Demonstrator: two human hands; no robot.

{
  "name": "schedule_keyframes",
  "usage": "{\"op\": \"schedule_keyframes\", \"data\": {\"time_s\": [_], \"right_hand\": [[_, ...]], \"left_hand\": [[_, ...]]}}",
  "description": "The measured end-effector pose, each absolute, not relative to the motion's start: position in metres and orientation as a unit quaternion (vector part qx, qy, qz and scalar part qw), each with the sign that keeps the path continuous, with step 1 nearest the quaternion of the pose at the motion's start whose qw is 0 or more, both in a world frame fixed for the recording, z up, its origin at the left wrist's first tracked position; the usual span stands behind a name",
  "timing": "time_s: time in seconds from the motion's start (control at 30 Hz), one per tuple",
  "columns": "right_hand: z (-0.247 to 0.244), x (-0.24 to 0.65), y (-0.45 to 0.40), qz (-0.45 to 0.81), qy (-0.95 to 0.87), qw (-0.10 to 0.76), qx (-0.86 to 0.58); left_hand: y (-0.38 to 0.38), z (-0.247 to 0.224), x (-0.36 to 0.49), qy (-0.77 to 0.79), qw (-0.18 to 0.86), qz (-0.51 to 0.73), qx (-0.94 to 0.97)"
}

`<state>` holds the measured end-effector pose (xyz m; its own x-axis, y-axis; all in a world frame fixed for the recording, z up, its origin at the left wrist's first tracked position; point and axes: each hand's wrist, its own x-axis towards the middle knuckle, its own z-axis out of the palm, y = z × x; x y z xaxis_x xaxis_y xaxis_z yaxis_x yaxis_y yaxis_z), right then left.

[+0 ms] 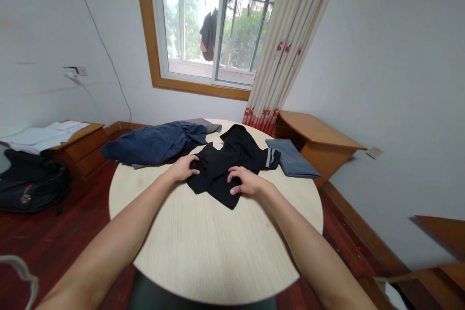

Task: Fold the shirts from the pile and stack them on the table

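A black short-sleeved shirt [218,164] lies crumpled on the round table, with two pale stripes on the sleeve at its right. My left hand [184,167] rests on the shirt's left edge, fingers bent and thumb apart from them. On the shirt's near right part lies my right hand [246,180], its fingers curved and spread from the thumb. Dark cloth shows between thumb and fingers of both hands.
A heap of dark blue clothing [156,143] lies on the table's far left, with a grey garment [209,124] behind it. A folded grey-blue cloth [292,159] sits at the right edge of the round table [214,247]. A wooden desk [319,131] stands beyond it.
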<state>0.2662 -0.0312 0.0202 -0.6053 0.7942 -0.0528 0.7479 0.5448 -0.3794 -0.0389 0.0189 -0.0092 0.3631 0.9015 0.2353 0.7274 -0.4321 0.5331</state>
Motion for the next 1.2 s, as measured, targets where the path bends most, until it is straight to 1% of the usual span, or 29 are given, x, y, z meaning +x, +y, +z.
{"op": "schedule_keyframes", "data": {"time_s": [0.2,0.3,0.33,0.4,0.47,0.57,0.63,0.7,0.77,0.83,0.87,0.93,1.03,1.1,1.2], "right_hand": [[0.03,0.253,-0.042,0.164,-0.887,0.045,-0.43],[0.035,0.255,-0.042,0.195,-0.883,0.063,-0.421],[0.037,0.26,-0.042,0.226,-0.878,0.074,-0.415],[0.046,0.276,-0.041,0.313,-0.857,0.1,-0.397],[0.057,0.299,-0.043,0.415,-0.824,0.12,-0.365],[0.074,0.337,-0.052,0.54,-0.781,0.137,-0.284],[0.079,0.357,-0.056,0.586,-0.76,0.168,-0.223],[0.078,0.367,-0.055,0.598,-0.739,0.225,-0.214],[0.069,0.369,-0.045,0.567,-0.717,0.291,-0.282],[0.055,0.366,-0.03,0.491,-0.704,0.335,-0.388],[0.046,0.365,-0.022,0.441,-0.706,0.341,-0.437],[0.029,0.364,-0.007,0.337,-0.722,0.333,-0.504],[0.008,0.366,0.009,0.218,-0.743,0.322,-0.545],[0.001,0.368,0.013,0.166,-0.747,0.325,-0.556],[0.0,0.367,0.013,0.115,-0.743,0.315,-0.58]], "left_hand": [[0.016,-0.01,-0.035,0.532,0.174,0.241,0.793],[0.014,0.0,-0.038,0.535,0.189,0.246,0.786],[0.012,0.006,-0.041,0.526,0.211,0.25,0.785],[0.006,0.022,-0.053,0.482,0.293,0.25,0.787],[-0.004,0.04,-0.07,0.398,0.415,0.216,0.789],[-0.022,0.06,-0.096,0.242,0.551,0.175,0.779],[-0.03,0.066,-0.104,0.173,0.611,0.188,0.749],[-0.031,0.066,-0.098,0.172,0.628,0.245,0.718],[-0.025,0.059,-0.082,0.237,0.596,0.32,0.697],[-0.014,0.047,-0.06,0.332,0.523,0.37,0.692],[-0.008,0.039,-0.05,0.378,0.472,0.38,0.7],[0.002,0.021,-0.034,0.427,0.368,0.371,0.738],[0.012,-0.002,-0.024,0.426,0.234,0.321,0.813],[0.014,-0.01,-0.023,0.426,0.167,0.278,0.844],[0.012,-0.014,-0.021,0.491,0.102,0.203,0.841]]}}
